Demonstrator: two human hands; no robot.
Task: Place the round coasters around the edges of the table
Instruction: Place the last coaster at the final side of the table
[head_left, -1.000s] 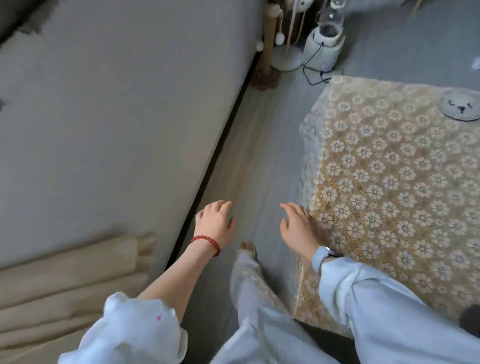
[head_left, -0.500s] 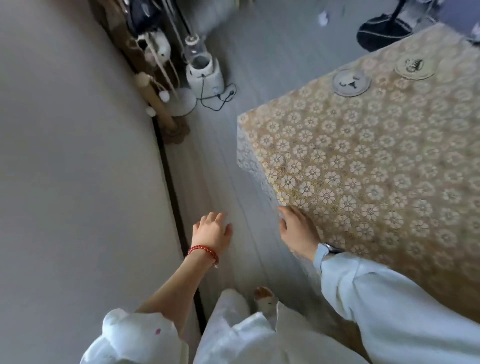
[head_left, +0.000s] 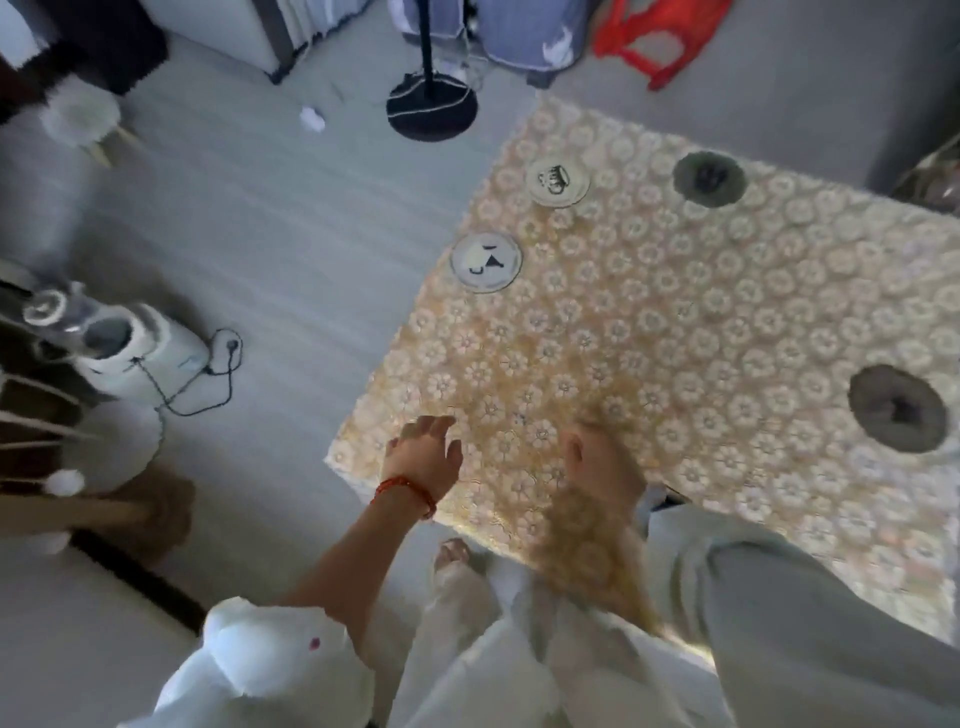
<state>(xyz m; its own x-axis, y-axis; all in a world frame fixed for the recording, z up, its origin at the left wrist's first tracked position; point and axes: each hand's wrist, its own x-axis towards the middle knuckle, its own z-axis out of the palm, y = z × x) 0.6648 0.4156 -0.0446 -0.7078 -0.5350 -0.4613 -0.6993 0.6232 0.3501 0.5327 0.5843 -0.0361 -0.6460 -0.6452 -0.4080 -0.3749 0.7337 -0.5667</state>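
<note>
A table covered with a gold floral cloth fills the right side. Several round coasters lie near its edges: a white one at the left edge, a cream one with a dark drawing further back, a dark grey one at the far edge, and another dark grey one to the right. My left hand, with a red bead bracelet, hovers over the near left corner, fingers spread and empty. My right hand rests on the cloth near the front edge, blurred, fingers loosely curled.
On the floor at left stands a white appliance with a black cord. A black round stand base sits behind the table, a red plastic stool at the far back, a white fluffy stool far left.
The view has swung right, from the wall and floor to the table top. Both hands have come over the table's near left corner. More coasters have come into sight.
</note>
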